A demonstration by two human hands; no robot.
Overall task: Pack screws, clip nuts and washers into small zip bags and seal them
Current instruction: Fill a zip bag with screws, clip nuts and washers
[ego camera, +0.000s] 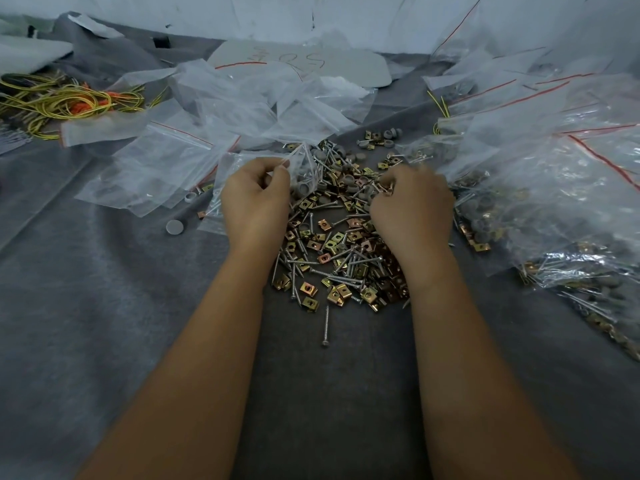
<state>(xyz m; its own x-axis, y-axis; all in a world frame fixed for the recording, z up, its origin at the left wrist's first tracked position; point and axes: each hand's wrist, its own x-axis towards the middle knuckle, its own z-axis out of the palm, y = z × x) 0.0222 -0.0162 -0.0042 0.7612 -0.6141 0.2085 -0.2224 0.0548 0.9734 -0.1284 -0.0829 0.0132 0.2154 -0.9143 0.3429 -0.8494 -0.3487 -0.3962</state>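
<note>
Nearest the camera, a lone screw (326, 327) lies on the grey felt cloth (104, 306), just on the near side of the hardware pile (341, 251). That pile is the centre of it all: silver screws, brass-coloured clip nuts and grey round washers heaped together between the two forearms.

Left hand (256, 199) sits at the pile's far-left edge, fingers curled, thumb and fingertips pinching the mouth of a small zip bag (266, 178). The bag is part-filled: grey washers show through the plastic beside the hand, screws in its lower end left of the wrist.

Right hand (412, 206) is at the pile's far-right edge, knuckles up, fingers curled down into the hardware. Small pieces show at the fingertips, but it is blurred, so whether it actually grips anything I cannot tell.

Right of the pile, packed bags (561, 216) with red zip lines lie heaped, hardware visible inside. A loose grey washer (175, 226) lies left of the pile. Beyond the pile, empty zip bags (221, 116) are spread out, and far left of them lie yellow-green wires (65, 98).
</note>
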